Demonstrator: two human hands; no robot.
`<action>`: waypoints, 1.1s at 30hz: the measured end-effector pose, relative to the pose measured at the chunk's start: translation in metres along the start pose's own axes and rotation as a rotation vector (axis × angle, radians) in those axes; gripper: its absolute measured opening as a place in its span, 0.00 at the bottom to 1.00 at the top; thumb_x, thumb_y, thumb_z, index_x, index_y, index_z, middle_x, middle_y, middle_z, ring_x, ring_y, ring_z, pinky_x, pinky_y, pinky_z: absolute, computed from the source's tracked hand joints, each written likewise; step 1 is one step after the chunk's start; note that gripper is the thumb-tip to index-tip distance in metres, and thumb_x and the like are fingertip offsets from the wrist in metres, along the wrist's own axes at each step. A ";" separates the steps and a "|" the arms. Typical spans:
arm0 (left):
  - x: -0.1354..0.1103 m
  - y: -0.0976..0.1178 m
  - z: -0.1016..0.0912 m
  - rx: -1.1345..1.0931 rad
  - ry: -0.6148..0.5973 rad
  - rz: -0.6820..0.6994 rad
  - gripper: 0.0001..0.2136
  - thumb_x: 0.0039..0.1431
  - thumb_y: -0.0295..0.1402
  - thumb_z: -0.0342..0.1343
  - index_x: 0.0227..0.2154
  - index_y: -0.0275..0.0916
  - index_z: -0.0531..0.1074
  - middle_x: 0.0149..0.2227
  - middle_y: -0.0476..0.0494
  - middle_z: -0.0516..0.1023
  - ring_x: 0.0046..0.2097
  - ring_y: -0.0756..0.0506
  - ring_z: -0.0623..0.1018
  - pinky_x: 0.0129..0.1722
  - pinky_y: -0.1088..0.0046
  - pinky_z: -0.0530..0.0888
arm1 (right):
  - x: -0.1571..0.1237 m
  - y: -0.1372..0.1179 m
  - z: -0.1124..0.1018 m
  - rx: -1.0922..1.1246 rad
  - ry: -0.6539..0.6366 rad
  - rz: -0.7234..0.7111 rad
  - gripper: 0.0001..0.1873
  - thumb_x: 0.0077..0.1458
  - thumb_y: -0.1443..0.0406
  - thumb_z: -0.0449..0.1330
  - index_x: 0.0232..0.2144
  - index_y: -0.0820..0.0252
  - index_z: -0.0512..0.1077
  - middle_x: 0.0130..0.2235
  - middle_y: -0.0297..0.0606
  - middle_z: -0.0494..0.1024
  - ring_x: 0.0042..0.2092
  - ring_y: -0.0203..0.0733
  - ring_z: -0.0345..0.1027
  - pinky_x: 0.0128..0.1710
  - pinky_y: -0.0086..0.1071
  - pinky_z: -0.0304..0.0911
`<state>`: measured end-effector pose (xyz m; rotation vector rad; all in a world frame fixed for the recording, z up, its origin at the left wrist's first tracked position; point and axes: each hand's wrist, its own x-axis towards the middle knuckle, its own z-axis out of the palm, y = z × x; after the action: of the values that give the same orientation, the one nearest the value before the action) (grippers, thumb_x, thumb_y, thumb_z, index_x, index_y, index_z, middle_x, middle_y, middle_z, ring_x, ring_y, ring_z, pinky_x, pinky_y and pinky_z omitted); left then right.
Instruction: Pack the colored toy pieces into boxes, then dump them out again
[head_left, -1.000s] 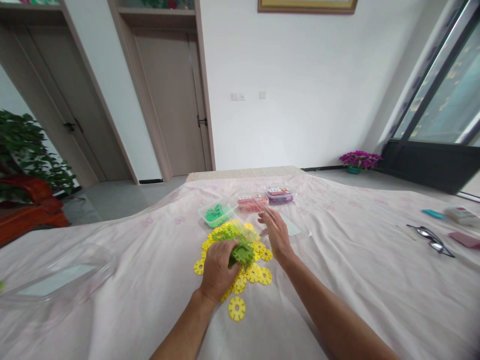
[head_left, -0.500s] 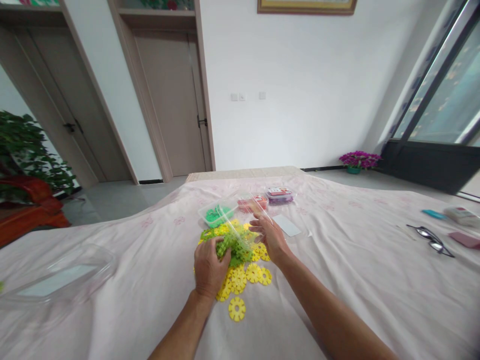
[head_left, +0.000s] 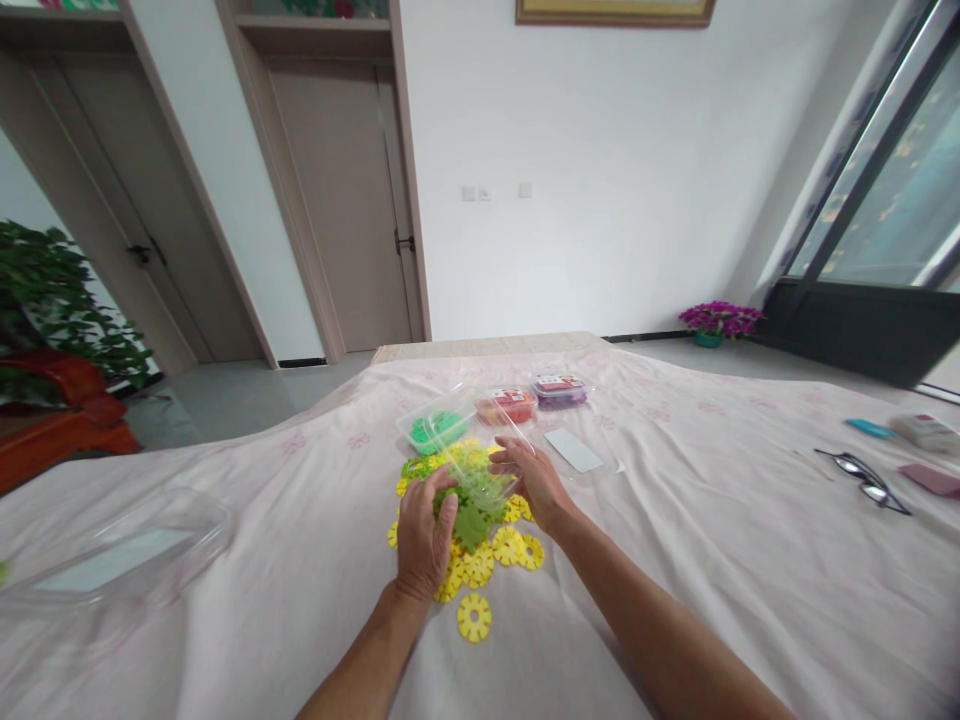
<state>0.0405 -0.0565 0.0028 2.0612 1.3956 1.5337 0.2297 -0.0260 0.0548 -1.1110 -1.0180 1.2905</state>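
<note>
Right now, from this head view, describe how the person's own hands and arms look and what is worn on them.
The left hand and right hand are ungloved, each with slender fingers; no ring shows. The left forearm and right forearm are bare: no sleeve, watch or bracelet shows within the frame. Nail detail is too small to tell.

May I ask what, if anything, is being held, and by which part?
The right hand holds a clear container by its right side; the left hand appears to hold nothing.
</note>
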 end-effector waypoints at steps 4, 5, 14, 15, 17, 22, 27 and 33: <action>0.004 0.003 -0.001 -0.177 -0.031 -0.170 0.22 0.67 0.45 0.45 0.58 0.39 0.64 0.50 0.39 0.78 0.56 0.40 0.73 0.61 0.56 0.64 | -0.001 0.006 0.003 -0.040 -0.108 0.042 0.23 0.56 0.53 0.57 0.48 0.61 0.72 0.40 0.43 0.78 0.35 0.42 0.74 0.23 0.26 0.61; 0.005 0.004 -0.001 -0.217 -0.050 -0.193 0.23 0.67 0.46 0.44 0.58 0.39 0.64 0.51 0.39 0.78 0.57 0.40 0.73 0.61 0.57 0.64 | -0.002 0.007 0.004 -0.061 -0.130 0.048 0.23 0.55 0.53 0.58 0.48 0.61 0.72 0.40 0.43 0.78 0.35 0.42 0.73 0.22 0.27 0.61; 0.007 0.007 -0.002 -0.315 -0.078 -0.267 0.27 0.65 0.50 0.45 0.60 0.38 0.63 0.51 0.38 0.78 0.58 0.39 0.72 0.62 0.56 0.61 | 0.001 0.013 0.003 -0.168 -0.093 0.011 0.22 0.52 0.56 0.57 0.47 0.61 0.74 0.37 0.40 0.80 0.32 0.40 0.72 0.26 0.28 0.62; 0.007 0.008 -0.002 -0.330 -0.072 -0.272 0.28 0.65 0.51 0.45 0.60 0.38 0.62 0.50 0.38 0.78 0.58 0.39 0.73 0.62 0.56 0.62 | 0.002 0.014 0.002 -0.173 -0.098 0.004 0.22 0.52 0.56 0.56 0.46 0.62 0.74 0.36 0.40 0.80 0.32 0.40 0.72 0.26 0.28 0.62; 0.007 0.009 -0.003 -0.362 -0.056 -0.273 0.29 0.65 0.52 0.44 0.61 0.38 0.62 0.50 0.38 0.78 0.58 0.39 0.72 0.62 0.56 0.61 | 0.002 0.015 0.001 -0.184 -0.100 -0.011 0.22 0.53 0.55 0.56 0.45 0.62 0.74 0.35 0.40 0.80 0.33 0.40 0.71 0.26 0.28 0.61; 0.006 0.011 -0.004 -0.405 -0.010 -0.279 0.28 0.67 0.51 0.38 0.59 0.38 0.64 0.52 0.38 0.77 0.62 0.41 0.68 0.66 0.58 0.55 | 0.003 0.017 0.000 -0.200 -0.057 -0.041 0.23 0.53 0.55 0.56 0.46 0.62 0.74 0.35 0.39 0.80 0.32 0.39 0.70 0.24 0.27 0.58; 0.009 0.012 -0.004 -0.400 -0.055 -0.327 0.28 0.66 0.51 0.43 0.61 0.38 0.61 0.50 0.39 0.78 0.60 0.41 0.70 0.64 0.58 0.58 | 0.004 0.018 -0.001 -0.226 -0.029 -0.032 0.23 0.55 0.54 0.55 0.45 0.63 0.74 0.36 0.41 0.79 0.32 0.39 0.70 0.22 0.26 0.58; 0.012 0.014 -0.003 -0.400 -0.075 -0.409 0.27 0.64 0.50 0.45 0.58 0.36 0.60 0.46 0.38 0.80 0.54 0.40 0.76 0.57 0.58 0.66 | 0.007 0.027 -0.006 -0.250 -0.131 -0.075 0.29 0.57 0.45 0.53 0.47 0.61 0.73 0.40 0.42 0.78 0.35 0.42 0.72 0.23 0.28 0.62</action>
<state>0.0460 -0.0548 0.0206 1.4762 1.2581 1.4032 0.2305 -0.0204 0.0271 -1.1743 -1.3355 1.2111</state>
